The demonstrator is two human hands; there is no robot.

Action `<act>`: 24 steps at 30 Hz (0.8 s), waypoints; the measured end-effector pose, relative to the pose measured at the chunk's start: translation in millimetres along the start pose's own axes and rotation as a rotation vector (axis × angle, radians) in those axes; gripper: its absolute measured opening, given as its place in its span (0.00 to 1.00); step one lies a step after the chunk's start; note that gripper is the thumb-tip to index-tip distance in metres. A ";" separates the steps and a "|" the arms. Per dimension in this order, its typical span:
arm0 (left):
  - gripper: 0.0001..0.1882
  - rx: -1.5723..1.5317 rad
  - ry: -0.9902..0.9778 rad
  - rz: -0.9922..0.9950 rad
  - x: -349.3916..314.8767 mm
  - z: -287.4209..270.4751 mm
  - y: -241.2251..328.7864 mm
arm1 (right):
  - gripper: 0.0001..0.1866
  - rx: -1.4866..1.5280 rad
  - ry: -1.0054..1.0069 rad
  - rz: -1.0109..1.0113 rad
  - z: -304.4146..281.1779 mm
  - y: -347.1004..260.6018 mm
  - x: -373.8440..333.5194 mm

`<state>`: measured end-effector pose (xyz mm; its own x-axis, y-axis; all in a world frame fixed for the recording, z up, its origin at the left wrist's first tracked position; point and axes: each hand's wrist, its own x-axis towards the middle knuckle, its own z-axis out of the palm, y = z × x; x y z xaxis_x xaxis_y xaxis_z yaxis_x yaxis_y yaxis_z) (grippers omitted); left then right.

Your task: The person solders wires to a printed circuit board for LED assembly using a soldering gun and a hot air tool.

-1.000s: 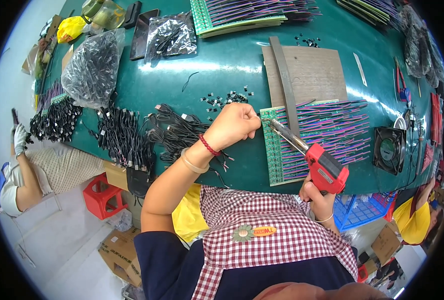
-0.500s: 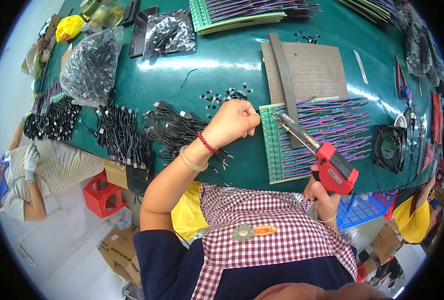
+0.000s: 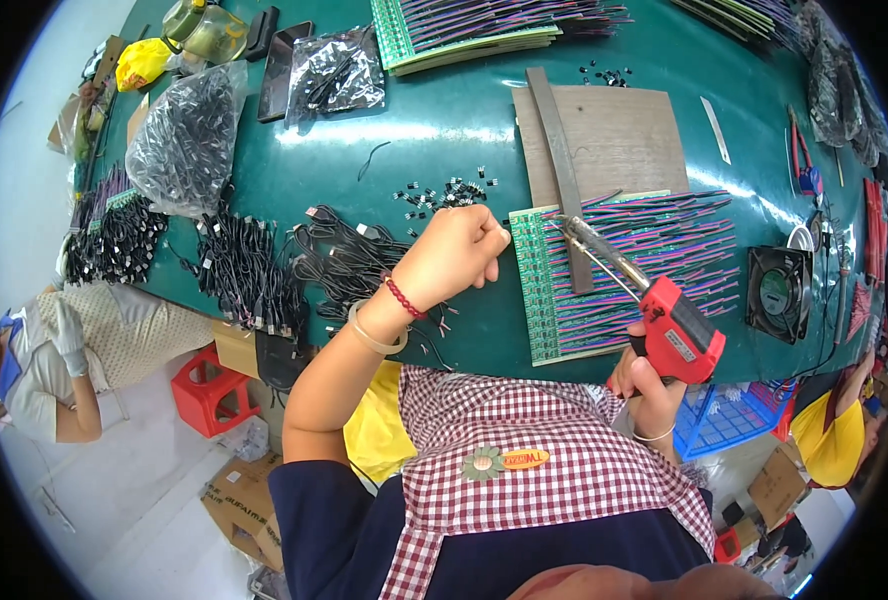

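My right hand (image 3: 649,388) grips a red soldering gun (image 3: 682,332) by its handle. Its metal tip points up and left, over the left part of a green circuit board panel (image 3: 539,300) with many pink, blue and black wires running off to the right. My left hand (image 3: 456,255) is closed, thumb and fingers pinched at the panel's upper left edge; whatever lies between them is hidden. Across the wires lies a flat metal bar (image 3: 556,140), its upper part on a brown wooden board (image 3: 629,140). Small black components (image 3: 454,192) are scattered just beyond my left hand.
Black cable bundles (image 3: 249,270) lie left, below a clear bag of black parts (image 3: 186,140). More wired panels (image 3: 464,45) are stacked at the far side. A small black fan (image 3: 777,285) stands right, near red-handled pliers (image 3: 802,165). A co-worker's gloved hand (image 3: 67,335) shows at left.
The soldering gun has shifted slightly right and its tip sits a little farther from the panel's left edge. My left hand stays pinched beside the panel. The whole view has shifted slightly.
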<state>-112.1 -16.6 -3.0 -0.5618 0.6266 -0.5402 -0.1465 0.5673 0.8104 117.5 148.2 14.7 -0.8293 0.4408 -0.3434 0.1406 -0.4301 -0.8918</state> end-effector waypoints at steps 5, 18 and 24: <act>0.09 0.608 0.492 0.274 21.7 -13.5 2.9 | 0.20 0.047 0.025 -0.040 0.8 -11.8 2.6; 0.05 1.011 0.675 0.420 66.1 -10.6 -18.4 | 0.20 0.018 0.129 -0.149 2.6 -25.1 -1.7; 0.04 0.716 0.680 0.551 26.0 -16.6 7.0 | 0.20 0.137 0.020 -0.221 8.1 -28.2 0.1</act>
<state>-141.3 -5.2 -7.6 -0.7642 0.5888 0.2632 0.6352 0.6163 0.4655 109.0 154.0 42.2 -0.8204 0.5512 -0.1518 -0.1185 -0.4238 -0.8980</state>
